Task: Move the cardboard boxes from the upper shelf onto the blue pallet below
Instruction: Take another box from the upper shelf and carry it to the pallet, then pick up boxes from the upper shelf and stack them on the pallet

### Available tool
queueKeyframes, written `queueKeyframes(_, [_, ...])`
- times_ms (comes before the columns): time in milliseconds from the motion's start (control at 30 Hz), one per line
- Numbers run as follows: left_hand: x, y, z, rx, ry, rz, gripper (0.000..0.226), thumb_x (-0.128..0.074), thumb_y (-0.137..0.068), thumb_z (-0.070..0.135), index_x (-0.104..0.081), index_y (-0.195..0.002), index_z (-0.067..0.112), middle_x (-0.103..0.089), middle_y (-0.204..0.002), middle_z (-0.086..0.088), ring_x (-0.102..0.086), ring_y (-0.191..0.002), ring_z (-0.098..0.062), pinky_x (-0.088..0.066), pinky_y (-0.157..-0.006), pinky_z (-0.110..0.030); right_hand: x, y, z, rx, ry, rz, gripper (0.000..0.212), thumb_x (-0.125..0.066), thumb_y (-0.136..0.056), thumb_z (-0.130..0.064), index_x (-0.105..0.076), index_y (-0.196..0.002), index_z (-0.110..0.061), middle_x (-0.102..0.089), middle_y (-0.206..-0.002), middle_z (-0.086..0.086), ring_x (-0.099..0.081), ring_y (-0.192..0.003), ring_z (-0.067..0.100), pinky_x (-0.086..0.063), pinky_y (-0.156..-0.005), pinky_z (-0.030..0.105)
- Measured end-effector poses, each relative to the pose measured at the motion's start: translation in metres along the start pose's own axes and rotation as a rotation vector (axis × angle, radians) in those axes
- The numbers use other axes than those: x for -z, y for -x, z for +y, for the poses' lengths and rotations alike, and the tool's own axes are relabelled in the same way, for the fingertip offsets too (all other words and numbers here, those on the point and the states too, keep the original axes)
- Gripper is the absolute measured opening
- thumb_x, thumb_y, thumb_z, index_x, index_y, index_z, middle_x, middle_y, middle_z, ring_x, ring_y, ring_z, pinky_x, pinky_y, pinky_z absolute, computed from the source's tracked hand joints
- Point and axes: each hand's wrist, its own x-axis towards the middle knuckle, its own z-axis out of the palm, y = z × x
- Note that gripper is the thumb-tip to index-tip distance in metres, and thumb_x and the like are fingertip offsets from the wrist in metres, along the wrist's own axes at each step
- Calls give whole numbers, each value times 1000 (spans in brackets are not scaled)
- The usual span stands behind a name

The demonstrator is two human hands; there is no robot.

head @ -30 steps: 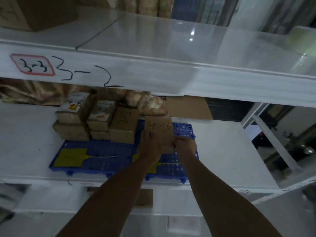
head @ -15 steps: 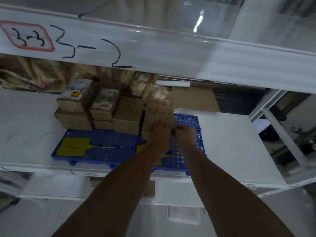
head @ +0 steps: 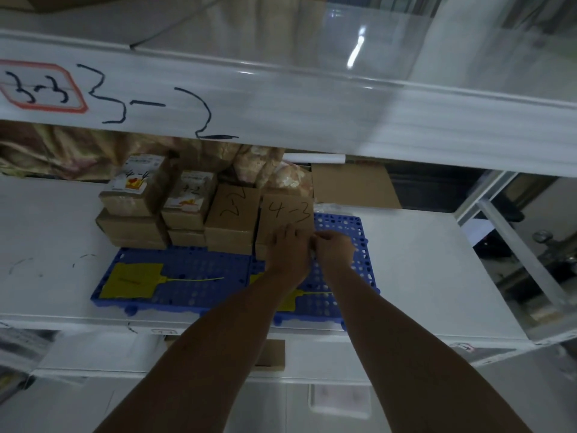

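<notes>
Left hand [head: 288, 251] lay flat on the cardboard box [head: 285, 214] marked 4-3, which had slid back to the rear edge of the blue pallet [head: 187, 276] beside its neighbour [head: 232, 210], seemingly placed; right hand [head: 335, 248] curled alongside, grip unclear

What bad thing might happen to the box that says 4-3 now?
1. The 4-3 box sits tight against the neighbouring box. Pushing it sideways might shove that stack askew.
2. The left hand and right hand both crowd its near edge, low by the blue pallet. Fingers might get pinched there.
</notes>
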Motion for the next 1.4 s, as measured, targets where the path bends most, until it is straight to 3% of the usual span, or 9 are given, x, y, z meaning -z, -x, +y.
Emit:
queueKeyframes(200, [9, 3, -3, -22, -3, -27, 46, -47, -99, 33, -42, -142, 15, -34, -151, -11, -26, -142, -31, -23, -116, -50, 1, 4, -6, 25, 90, -28, 19, -66, -94, -20, -80, -104, -12, -77, -92, 8, -71, -80, 25, -59, -70, 36])
queueKeyframes(400, [32, 25, -8, -40, -2, 87, 49, -43, -99, 27, -38, -145, 10, -33, -153, -11, -23, -145, -30, -18, -120, -42, 19, 18, -20, 117, 270, -88, 29, -46, -99, -18, -71, -85, -10, -60, -67, 3, -54, -57, 18, -31, -46, 24])
queueKeyframes(500, [54, 40, -19, -47, -5, 120, 50, -39, -102, 27, -36, -149, 12, -29, -158, -8, -18, -148, -28, -13, -122, -41, 32, 31, -36, 236, 434, -155, 29, -42, -100, -21, -62, -81, -14, -60, -73, 5, -61, -71, 27, -42, -56, 29])
queueKeyframes(633, [92, 64, -50, 57, 63, 89, 60, -27, -105, 42, -12, -157, 17, -6, -165, -4, -1, -153, -26, -2, -124, -43, 42, 59, -76, 453, 580, -286, 39, -46, -102, -39, -62, -129, -15, -68, -118, 12, -64, -104, 34, -53, -82, 38])
queueKeyframes(767, [130, 101, -95, 254, 66, 101, 70, -16, -95, 60, -11, -157, 26, -9, -165, -3, -9, -152, -28, -18, -120, -50, 42, 108, -122, 606, 519, -346, 43, -48, -103, -34, -54, -139, -11, -58, -138, 15, -56, -122, 34, -51, -95, 27])
queueKeyframes(833, [156, 133, -116, 334, 27, 115, 69, -21, -94, 59, -22, -155, 28, -18, -163, -5, -18, -148, -30, -21, -117, -53, 40, 141, -146, 661, 488, -395, 34, -50, -103, -25, -58, -129, -5, -62, -126, 16, -59, -115, 34, -51, -91, 28])
queueKeyframes(933, [195, 186, -150, 455, -29, 125, 71, -14, -92, 59, -9, -157, 30, -9, -165, 0, -12, -150, -26, -9, -121, -49, 25, 191, -180, 831, 620, -411, 32, -43, -105, -38, -59, -120, -14, -61, -97, 3, -59, -85, 23, -49, -77, 35])
queueKeyframes(1100, [261, 277, -211, 620, -105, 105, 74, -7, -95, 67, -5, -158, 28, 4, -166, 1, 5, -153, -21, 5, -122, -45, -32, 254, -226, 1069, 671, -453, 67, -25, -92, -66, -51, -140, -27, -56, -140, 3, -55, -125, 26, -47, -100, 42])
queueKeyframes(1400, [358, 441, -313, 645, -227, 304, 81, -6, -80, 72, -20, -152, 39, -19, -163, 1, -9, -150, -30, -5, -119, -56, -47, 446, -327, 1244, 575, -389, 66, -34, -96, -67, -50, -141, -20, -45, -152, 7, -42, -139, 30, -36, -112, 48])
